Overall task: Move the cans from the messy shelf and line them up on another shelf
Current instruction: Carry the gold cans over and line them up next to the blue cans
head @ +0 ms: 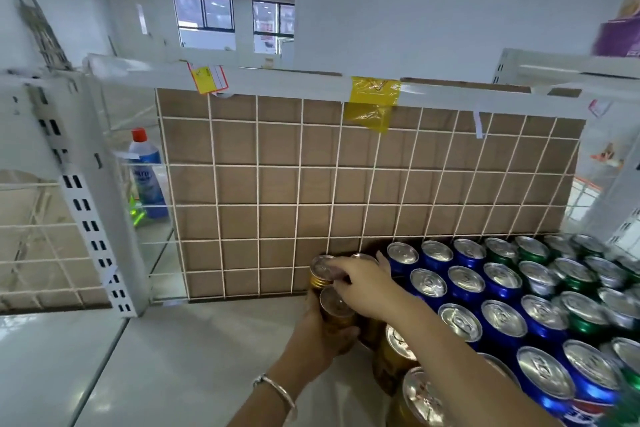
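1. The left hand [322, 333], bracelet at the wrist, is wrapped around the body of a gold can [336, 307] and holds it upright.
2. The right hand [363, 288] reaches over the rear gold can [322, 270] at 12 o'clock of the first. Its fingers lie across the lid and the thumb appears to meet the rim in a top pinch.
3. Both cans stand at the left end of the shelf [194, 357]. The rear can sits close against the wire grid panel [277, 166].
4. More gold cans [398, 345] run toward 5 o'clock. Blue cans [460, 322] stand in rows at 3 o'clock, with green cans [588, 321] beyond them.

Procedure, as we judge it:
- We seat the rear can first, flush to the grid, and steady it from above.
- We slide the held can forward until its wall touches the rear can, keeping its base flat on the shelf.
- We line its lid up with the blue column at 3 o'clock.
- We release the body grip last, so the neighbouring cans are not knocked.

A cleaner bottle [147, 173] stands behind the grid at 10 o'clock, well apart.
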### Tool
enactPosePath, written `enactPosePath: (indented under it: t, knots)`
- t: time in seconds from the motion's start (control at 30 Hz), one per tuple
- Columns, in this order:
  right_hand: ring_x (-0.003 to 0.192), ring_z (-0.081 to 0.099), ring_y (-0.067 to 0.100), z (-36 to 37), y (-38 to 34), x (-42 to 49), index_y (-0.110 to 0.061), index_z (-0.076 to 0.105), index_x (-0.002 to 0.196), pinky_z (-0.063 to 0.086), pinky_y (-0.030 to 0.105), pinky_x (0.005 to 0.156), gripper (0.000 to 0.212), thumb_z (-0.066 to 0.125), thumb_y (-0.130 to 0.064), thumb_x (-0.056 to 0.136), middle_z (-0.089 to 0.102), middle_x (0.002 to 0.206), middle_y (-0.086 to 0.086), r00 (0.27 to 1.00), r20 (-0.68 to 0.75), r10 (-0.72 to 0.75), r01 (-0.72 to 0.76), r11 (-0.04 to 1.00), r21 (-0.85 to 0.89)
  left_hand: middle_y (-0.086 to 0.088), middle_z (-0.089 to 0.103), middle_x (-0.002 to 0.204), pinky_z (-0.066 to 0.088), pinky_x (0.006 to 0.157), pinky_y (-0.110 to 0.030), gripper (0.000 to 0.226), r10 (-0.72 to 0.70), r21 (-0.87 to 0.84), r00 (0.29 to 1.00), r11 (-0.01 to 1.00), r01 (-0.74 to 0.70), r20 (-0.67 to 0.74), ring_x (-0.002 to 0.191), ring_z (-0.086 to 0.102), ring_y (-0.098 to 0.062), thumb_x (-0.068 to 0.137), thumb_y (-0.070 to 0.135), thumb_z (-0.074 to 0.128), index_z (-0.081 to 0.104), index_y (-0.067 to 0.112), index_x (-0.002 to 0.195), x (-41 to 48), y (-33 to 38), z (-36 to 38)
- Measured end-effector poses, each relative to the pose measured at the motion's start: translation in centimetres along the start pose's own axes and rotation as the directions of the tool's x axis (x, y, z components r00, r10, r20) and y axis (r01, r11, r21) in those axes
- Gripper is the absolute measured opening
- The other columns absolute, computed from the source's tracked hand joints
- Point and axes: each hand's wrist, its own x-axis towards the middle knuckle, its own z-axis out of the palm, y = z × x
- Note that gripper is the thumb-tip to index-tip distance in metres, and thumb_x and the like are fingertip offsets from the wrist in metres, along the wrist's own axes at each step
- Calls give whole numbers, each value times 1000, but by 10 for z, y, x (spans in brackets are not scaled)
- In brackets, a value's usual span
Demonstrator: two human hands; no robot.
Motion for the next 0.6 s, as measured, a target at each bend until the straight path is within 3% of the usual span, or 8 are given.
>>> enactPosePath:
  t: [0.13, 0.23, 0.3, 0.37, 0.47, 0.6]
  knots:
    - [145, 8, 35, 12, 4, -7, -58, 31, 132, 6, 52, 117, 50, 41, -32, 91, 26, 155, 4, 1000, 17, 24, -24, 999, 48, -9, 34, 146, 39, 107, -46, 100, 20, 357, 993, 934, 24, -120, 131, 41, -28, 71, 29, 75, 11, 18, 147, 4, 1, 12]
    - [140, 24, 27, 3, -13, -21, -46, 38, 136, 11, 47, 116, 46, 42, -27, 94, 32, 151, -2, 999, -33, -28, 29, 999, 18, -5, 22, 151, 29, 114, -39, 101, -12, 399, 996, 916, 46, -89, 138, 30, -27, 72, 28, 76, 9, 18, 148, -3, 10, 8]
    - [138, 28, 17, 5, -28, -28, -32, 45, 135, 7, 45, 115, 41, 42, -21, 95, 36, 148, -6, 988, -76, -137, 135, 990, -32, -5, 33, 147, 34, 111, -32, 90, -34, 402, 997, 914, 60, -71, 134, 38, -24, 72, 30, 74, 23, 15, 145, -11, 7, -1]
    - [138, 28, 14, 15, -43, -31, -31, 46, 134, 4, 48, 114, 41, 44, -23, 94, 38, 145, -9, 975, -73, -210, 205, 976, -70, -7, 52, 135, 42, 103, -27, 63, -72, 446, 994, 889, 99, -77, 123, 51, -22, 79, 27, 68, 43, 12, 135, -25, 4, -14]
    - [133, 37, 11, 46, -65, -28, -34, 46, 133, 10, 44, 114, 42, 45, -27, 92, 45, 140, -11, 957, 0, -292, 289, 948, -134, -12, 60, 126, 40, 92, -22, 36, -92, 538, 990, 832, 136, -107, 119, 54, -23, 90, 19, 56, 54, 4, 123, -54, 5, -44]
    - [124, 48, 10, 89, -105, -27, -33, 51, 130, 26, 41, 111, 45, 47, -26, 85, 52, 134, -9, 923, 79, -377, 377, 926, 16, -23, 66, 107, 37, 68, -25, 22, -96, 544, 970, 814, 205, -222, 95, 62, -29, 89, 16, 56, 64, -2, 99, -103, 6, -95]
